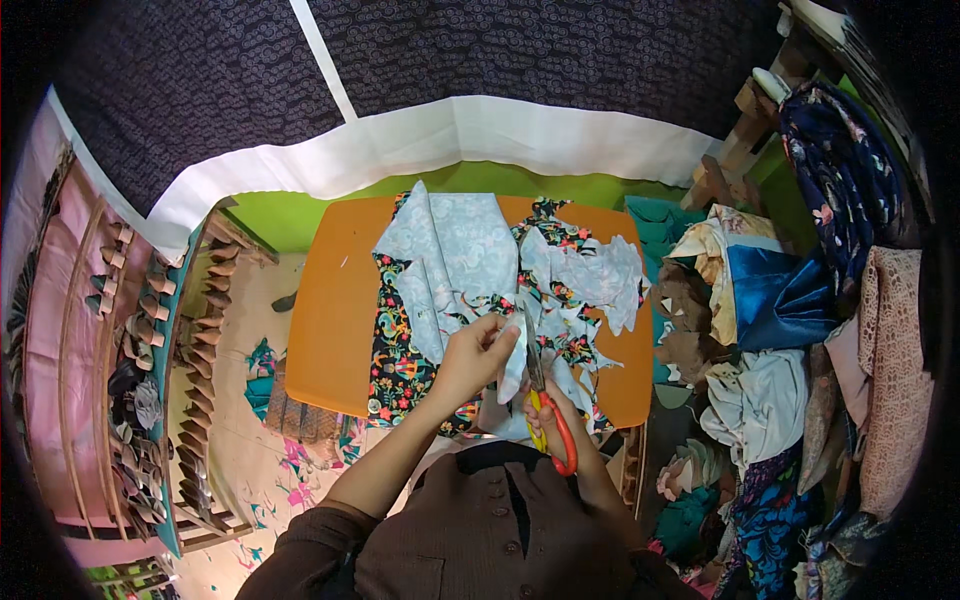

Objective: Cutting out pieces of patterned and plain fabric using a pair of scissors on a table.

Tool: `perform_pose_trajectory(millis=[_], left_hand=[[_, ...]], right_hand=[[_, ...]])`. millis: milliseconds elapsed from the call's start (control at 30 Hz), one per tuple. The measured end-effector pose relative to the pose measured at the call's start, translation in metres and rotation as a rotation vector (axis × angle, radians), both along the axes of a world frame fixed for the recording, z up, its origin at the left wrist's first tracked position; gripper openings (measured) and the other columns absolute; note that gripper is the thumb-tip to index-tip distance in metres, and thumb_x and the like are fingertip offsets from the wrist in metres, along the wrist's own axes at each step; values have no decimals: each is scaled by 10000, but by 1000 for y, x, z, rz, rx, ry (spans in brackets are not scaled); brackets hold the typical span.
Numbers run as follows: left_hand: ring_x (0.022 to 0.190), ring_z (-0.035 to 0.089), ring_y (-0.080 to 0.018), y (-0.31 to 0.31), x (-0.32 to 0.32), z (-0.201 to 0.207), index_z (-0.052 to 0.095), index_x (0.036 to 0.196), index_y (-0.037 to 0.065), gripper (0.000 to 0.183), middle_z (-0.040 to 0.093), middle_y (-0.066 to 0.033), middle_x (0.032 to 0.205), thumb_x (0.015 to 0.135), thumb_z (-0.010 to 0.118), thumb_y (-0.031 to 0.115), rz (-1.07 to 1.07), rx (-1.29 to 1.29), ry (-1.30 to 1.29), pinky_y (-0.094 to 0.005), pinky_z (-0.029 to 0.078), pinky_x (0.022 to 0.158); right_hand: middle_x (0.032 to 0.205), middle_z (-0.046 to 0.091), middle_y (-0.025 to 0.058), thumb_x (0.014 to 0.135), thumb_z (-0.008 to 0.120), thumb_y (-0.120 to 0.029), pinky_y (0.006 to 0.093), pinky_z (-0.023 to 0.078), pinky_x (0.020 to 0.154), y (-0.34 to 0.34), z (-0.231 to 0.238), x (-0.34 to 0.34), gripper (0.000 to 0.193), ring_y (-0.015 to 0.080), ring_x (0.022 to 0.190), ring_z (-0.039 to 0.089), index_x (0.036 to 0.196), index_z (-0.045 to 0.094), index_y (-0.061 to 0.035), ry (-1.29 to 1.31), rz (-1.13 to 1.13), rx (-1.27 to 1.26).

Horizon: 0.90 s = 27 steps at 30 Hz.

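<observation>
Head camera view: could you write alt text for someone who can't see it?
Seen from above, a person's right hand works orange-handled scissors through a pale blue piece of fabric that the left hand holds up over a small orange table. Black floral printed cloth lies beneath, and heaps of mixed fabrics crowd the right side.

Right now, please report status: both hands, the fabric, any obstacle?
Left hand pinching pale fabric piece. Right hand shut on orange-handled scissors, blades at the fabric. Cut scraps crowd the orange table.
</observation>
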<state>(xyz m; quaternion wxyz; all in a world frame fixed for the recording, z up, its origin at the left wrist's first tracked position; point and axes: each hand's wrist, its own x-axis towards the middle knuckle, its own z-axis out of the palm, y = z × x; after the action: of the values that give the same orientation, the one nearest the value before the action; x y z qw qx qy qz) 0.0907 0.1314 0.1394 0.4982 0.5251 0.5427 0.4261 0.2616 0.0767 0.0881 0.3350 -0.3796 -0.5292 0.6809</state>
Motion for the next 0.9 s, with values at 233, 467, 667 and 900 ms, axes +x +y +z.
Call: perform_pose_trajectory(millis=[233,467,667,900], left_hand=[[489,399,-24,-1,3,-4,522,811,8,188,445,43,555,846,533,193,-13,-41,57,-194,312,436],[483,384,-20,3,0,-11,516,794,16,184,438,44,549,846,529,192,1,-27,48,-191,297,434],[444,370,-42,3,2,-10,539,776,0,203,425,9,498,816,544,199,27,-16,4,-228,289,419],[484,380,-16,0,4,4,534,794,10,176,441,48,542,840,538,180,-60,-117,27,-193,294,431]], right_hand=[[686,455,17,807,428,-558,228,364,548,1,4,-4,568,91,617,432,994,478,-23,-66,-125,80],[646,393,-22,759,484,-581,142,293,473,4,23,-2,589,29,529,369,1001,442,-46,-57,-91,-39],[706,405,-11,771,487,-569,160,280,501,4,17,0,597,38,562,361,1059,418,-50,-81,-91,73],[744,390,-10,776,484,-564,161,275,510,3,11,0,620,40,593,354,1103,380,-47,-58,-61,23]])
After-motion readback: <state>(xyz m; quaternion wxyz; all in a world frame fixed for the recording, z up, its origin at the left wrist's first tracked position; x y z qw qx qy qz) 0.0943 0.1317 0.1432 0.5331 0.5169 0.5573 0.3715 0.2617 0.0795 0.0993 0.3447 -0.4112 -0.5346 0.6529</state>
